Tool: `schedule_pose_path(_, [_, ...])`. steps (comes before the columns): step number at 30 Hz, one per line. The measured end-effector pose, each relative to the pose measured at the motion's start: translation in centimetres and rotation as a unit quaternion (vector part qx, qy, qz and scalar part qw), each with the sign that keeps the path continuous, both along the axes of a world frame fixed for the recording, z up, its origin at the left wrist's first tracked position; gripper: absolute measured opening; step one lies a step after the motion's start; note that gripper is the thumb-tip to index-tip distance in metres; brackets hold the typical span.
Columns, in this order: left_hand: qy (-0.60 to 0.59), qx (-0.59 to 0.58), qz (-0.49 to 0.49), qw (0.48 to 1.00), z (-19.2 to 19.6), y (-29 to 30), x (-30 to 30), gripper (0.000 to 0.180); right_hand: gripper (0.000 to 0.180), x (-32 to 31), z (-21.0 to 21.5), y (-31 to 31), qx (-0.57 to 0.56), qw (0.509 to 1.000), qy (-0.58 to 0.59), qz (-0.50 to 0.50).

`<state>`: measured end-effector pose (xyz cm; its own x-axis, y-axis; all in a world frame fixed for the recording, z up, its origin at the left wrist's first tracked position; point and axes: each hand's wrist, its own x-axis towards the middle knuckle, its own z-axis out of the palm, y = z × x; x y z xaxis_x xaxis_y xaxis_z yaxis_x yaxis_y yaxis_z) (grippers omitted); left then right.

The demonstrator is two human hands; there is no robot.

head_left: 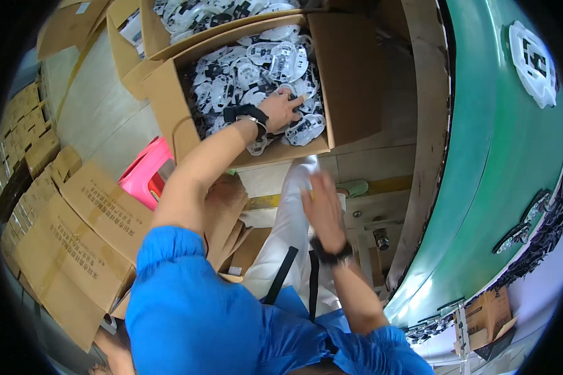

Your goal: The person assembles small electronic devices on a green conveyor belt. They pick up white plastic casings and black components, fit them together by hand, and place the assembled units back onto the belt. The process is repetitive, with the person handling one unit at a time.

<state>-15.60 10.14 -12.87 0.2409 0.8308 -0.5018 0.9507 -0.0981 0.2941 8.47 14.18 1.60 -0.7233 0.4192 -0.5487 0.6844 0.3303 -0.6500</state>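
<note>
My left hand reaches into an open cardboard box filled with white-and-black moulded plastic parts. Its fingers are spread and rest on the parts near the box's near right side; whether they grip one I cannot see. A white part lies just beside these fingers. My right hand hovers over my lap, outside the box, somewhat blurred. Its fingers look stretched out, with the thumb apart, and nothing shows in them.
A second box of similar parts stands behind. A green work surface runs along the right, with a white part and a dark part on it. A pink plastic container and closed cartons stand at left.
</note>
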Motion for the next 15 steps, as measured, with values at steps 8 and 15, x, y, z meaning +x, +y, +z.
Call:
schedule_pose_path(8, [-0.030, -0.128, -0.119, 0.984, 0.6, 1.5, -2.0, 0.058, 0.017, -8.5, -12.3, 4.9, 0.236, 0.954, -0.028, 0.184])
schedule_pose_path(15, [0.005, -0.174, -0.166, 0.971, -0.3, 2.1, -1.1, 0.065, 0.022, -9.4, -12.9, 3.5, 0.277, 0.931, -0.094, 0.219])
